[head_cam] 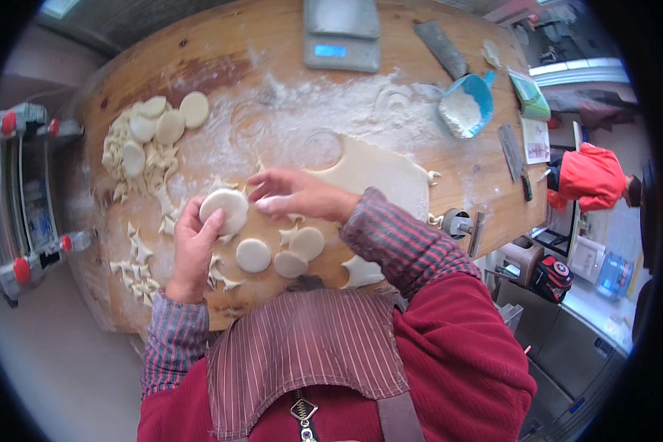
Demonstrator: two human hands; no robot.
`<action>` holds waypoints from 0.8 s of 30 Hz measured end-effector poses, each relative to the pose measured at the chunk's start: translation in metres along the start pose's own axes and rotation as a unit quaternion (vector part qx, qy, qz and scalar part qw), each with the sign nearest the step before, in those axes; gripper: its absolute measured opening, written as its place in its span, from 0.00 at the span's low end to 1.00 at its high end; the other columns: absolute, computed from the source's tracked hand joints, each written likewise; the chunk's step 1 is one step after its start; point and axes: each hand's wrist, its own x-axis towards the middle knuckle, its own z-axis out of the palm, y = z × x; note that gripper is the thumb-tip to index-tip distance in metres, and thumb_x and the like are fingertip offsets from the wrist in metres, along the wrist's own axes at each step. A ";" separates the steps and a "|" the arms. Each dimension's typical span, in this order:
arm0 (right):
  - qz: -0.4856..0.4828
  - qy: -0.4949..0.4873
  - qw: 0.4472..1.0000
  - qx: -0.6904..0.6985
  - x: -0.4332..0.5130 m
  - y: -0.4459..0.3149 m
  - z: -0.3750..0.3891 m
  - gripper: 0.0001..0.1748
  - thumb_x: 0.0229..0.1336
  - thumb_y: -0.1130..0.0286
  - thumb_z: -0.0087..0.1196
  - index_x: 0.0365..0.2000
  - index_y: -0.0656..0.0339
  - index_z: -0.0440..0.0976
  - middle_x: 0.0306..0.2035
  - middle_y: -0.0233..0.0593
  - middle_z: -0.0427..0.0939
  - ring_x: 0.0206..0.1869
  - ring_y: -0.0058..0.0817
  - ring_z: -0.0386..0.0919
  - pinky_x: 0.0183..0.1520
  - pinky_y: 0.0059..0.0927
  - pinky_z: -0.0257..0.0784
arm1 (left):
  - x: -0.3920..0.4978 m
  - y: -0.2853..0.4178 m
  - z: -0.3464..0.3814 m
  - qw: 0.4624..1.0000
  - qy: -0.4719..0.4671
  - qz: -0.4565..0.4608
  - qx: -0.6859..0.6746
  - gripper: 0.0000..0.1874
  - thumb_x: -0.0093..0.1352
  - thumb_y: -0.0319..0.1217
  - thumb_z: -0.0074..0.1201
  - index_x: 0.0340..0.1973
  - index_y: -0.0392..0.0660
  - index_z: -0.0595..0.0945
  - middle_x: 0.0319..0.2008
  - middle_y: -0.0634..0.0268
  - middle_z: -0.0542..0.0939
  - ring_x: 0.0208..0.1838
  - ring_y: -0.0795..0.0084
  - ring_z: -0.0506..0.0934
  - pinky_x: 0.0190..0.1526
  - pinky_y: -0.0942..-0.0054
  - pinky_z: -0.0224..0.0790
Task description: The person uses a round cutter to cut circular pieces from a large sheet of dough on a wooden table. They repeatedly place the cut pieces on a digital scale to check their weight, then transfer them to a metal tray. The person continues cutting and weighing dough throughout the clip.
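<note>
My left hand (192, 246) grips a pale dough round (227, 207), with the thumb pressed on top. Just right of it, my right hand (304, 193) hovers with fingers and thumb apart, holding nothing that I can see. A rolled dough sheet (384, 168) with curved cut edges lies beyond and right of that hand, partly hidden by the forearm. Nearer my apron are a single dough round (253, 255) and two overlapping ones, the upper (307, 243) resting on or against the lower (290, 264). Dough offcuts (138, 276) lie scattered at the left.
A heap of dough scraps (113, 146) carries several rounds at the far left. Flour coats the wooden table (143, 72). A digital scale (341, 52), a blue flour scoop (483, 96), a cleaver (510, 152) and a metal ring cutter (456, 222) stand around. A person in red (591, 177) is at right.
</note>
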 end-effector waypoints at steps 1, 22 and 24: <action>0.039 -0.014 0.997 0.063 0.000 -0.003 0.005 0.29 0.63 0.62 0.64 0.59 0.65 0.71 0.52 0.42 0.79 0.49 0.28 0.80 0.49 0.29 0.79 | 0.011 0.011 0.010 1.000 -0.020 0.020 -0.012 0.13 0.75 0.27 0.56 0.54 0.39 0.77 0.47 0.64 0.81 0.49 0.77 0.79 0.48 0.76 0.75; -0.107 0.554 0.824 -0.053 0.068 -0.112 -0.236 0.16 0.66 0.64 0.57 0.47 0.65 0.75 0.36 0.36 0.83 0.28 0.22 0.80 0.25 0.25 0.71 | -0.054 -0.083 -0.001 0.813 -0.073 0.193 0.544 0.34 0.58 0.26 0.66 0.59 0.38 0.70 0.58 0.47 0.70 0.62 0.42 0.68 0.64 0.50 0.62; -0.129 0.570 0.807 -0.081 0.069 -0.102 -0.248 0.16 0.64 0.65 0.58 0.46 0.65 0.75 0.36 0.37 0.84 0.27 0.22 0.80 0.24 0.26 0.70 | -0.054 -0.089 0.000 0.810 -0.060 0.189 0.552 0.35 0.58 0.26 0.66 0.59 0.38 0.69 0.57 0.47 0.70 0.61 0.42 0.68 0.64 0.50 0.62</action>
